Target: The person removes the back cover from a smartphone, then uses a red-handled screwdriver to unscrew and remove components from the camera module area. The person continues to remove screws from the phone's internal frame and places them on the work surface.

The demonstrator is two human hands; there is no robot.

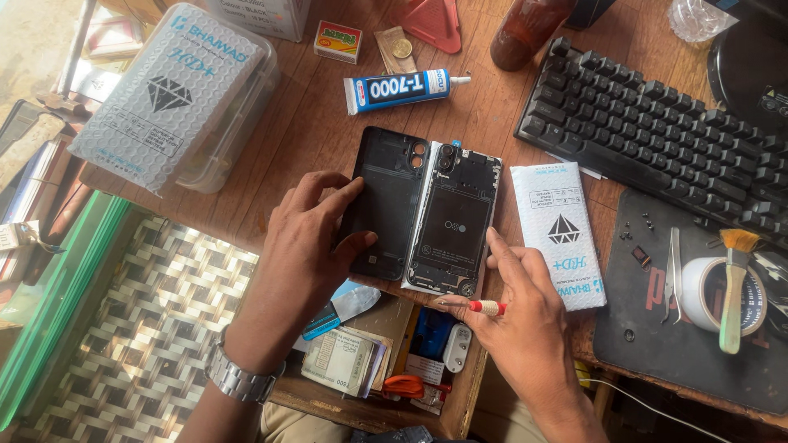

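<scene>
The left hand (308, 238) rests flat on the black phone back cover (386, 201), its grip released, thumb at the cover's lower edge. Just right of that cover, touching it, lies the opened phone body (453, 221) on the wooden worktop (304, 135). The right hand (521, 316) has its grip clenched on a small red-handled screwdriver (480, 307), forefinger touching the phone body's lower right corner. A white packet (558, 234) lies just beyond that hand.

- A phone repair bench in a small shop, on a worn wooden table (312, 139).
- An opened phone (451, 221) lies between the hands, its back cover (390, 197) beside it.
- Glue tube (398, 89), tweezers (674, 275) and brush (733, 287) lie around them.
- A keyboard (657, 123) sits beyond the right hand (525, 316).
</scene>
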